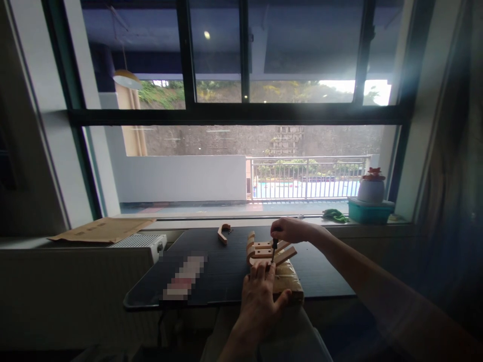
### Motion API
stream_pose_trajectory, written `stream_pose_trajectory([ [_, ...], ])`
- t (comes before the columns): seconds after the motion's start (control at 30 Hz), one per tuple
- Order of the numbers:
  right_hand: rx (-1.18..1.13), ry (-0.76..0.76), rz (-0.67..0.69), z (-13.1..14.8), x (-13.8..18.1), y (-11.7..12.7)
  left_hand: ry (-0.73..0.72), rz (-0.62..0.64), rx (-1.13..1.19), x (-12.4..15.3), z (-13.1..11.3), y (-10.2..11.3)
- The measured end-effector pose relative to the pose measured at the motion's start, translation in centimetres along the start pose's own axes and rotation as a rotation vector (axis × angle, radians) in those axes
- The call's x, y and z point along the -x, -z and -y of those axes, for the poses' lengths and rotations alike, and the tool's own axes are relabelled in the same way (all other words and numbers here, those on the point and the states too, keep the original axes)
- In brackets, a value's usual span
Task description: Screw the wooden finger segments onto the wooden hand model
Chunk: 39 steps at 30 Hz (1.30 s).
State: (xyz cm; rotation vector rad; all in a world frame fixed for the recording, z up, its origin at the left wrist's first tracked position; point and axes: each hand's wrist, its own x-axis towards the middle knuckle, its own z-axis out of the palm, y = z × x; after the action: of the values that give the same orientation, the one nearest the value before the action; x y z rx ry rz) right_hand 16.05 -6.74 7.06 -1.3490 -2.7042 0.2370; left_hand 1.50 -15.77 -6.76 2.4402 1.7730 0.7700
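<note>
A wooden assembly [264,250] of curved and flat pieces lies on the dark table [211,271] by the window. My right hand [289,230] is closed round a small dark screwdriver [273,247] whose tip points down onto the wood. My left hand [260,294] rests flat, fingers stretched out, on the near edge of the assembly and on a tan packet [290,284] beneath it. A separate curved wooden hook piece [224,233] lies farther back on the table.
A blurred pink patch [184,279] lies on the table's left part. A cardboard sheet [101,230] sits on a white heater [141,242] at left. On the sill stand a teal box [368,211], a white pot [371,188] and a green cloth [334,215].
</note>
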Motion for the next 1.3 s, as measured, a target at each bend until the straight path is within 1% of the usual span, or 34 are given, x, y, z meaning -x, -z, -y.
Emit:
stream_pose_trajectory([
  [0.23, 0.083, -0.16, -0.079, 0.0, -0.4, -1.2, -0.002, -0.009, -0.02, 0.0, -0.1, 0.0],
  [0.33, 0.11, -0.225, -0.098, 0.7, -0.9, -1.7, -0.003, -0.008, -0.019, 0.0, -0.1, 0.1],
  [0.43, 0.134, -0.247, -0.122, 1.6, -1.3, -1.9, 0.003, -0.001, -0.017, -0.1, -0.4, 0.4],
  [0.53, 0.147, -0.211, -0.122, 2.0, -1.1, -1.5, 0.043, 0.026, -0.019, 0.0, -0.6, 0.7],
  [0.6, 0.136, -0.148, -0.097, 1.8, -0.7, -0.9, 0.056, 0.037, -0.015, 0.0, -0.6, 0.7],
  [0.77, 0.062, 0.031, -0.031, 1.1, 0.3, 0.5, 0.018, 0.009, 0.005, 0.0, -0.2, 0.2],
  [0.9, 0.021, 0.066, -0.032, 0.9, 0.3, 0.6, 0.015, 0.004, -0.001, -0.1, 0.0, 0.0],
  [1.1, -0.003, -0.016, -0.029, 0.3, 0.0, 0.1, 0.01, 0.007, 0.006, -0.2, 0.0, 0.0],
  [1.2, 0.019, -0.111, -0.052, 0.5, -0.4, -0.5, 0.012, 0.006, 0.006, -0.2, -0.1, 0.0],
  [1.3, 0.06, -0.209, -0.079, 1.2, -1.1, -1.2, 0.007, 0.004, 0.006, -0.1, -0.2, 0.1],
])
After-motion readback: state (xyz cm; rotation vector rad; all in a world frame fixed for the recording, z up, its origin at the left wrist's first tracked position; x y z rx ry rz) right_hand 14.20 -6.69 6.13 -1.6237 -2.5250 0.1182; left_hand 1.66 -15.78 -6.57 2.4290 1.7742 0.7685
